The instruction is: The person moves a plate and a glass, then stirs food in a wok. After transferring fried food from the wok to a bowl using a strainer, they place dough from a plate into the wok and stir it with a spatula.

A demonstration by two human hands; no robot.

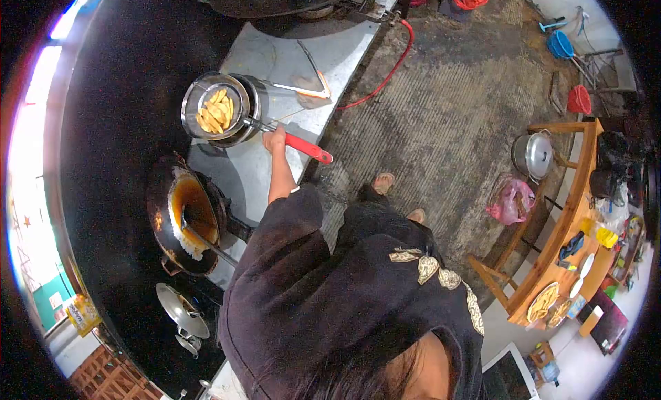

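My left hand (276,140) is closed round the metal shaft of a long-handled strainer (234,105), beside its red grip (307,148). The strainer holds yellow fried pieces (217,112) and sits over a round pot or burner on the metal counter (237,52). Below it in the view, a wok (160,217) contains brown oil with pale foam round its edge. A ladle (200,238) slants out of the oil, its handle passing behind my dark sleeve. My right hand does not show.
A second wok (268,1) stands at the top. Metal lids (180,310) lie at lower left. A red hose (403,56) runs beside the counter. To the right are a wooden table (585,214) with food and plates, a lidded pot (533,155) and a pink bag (511,200).
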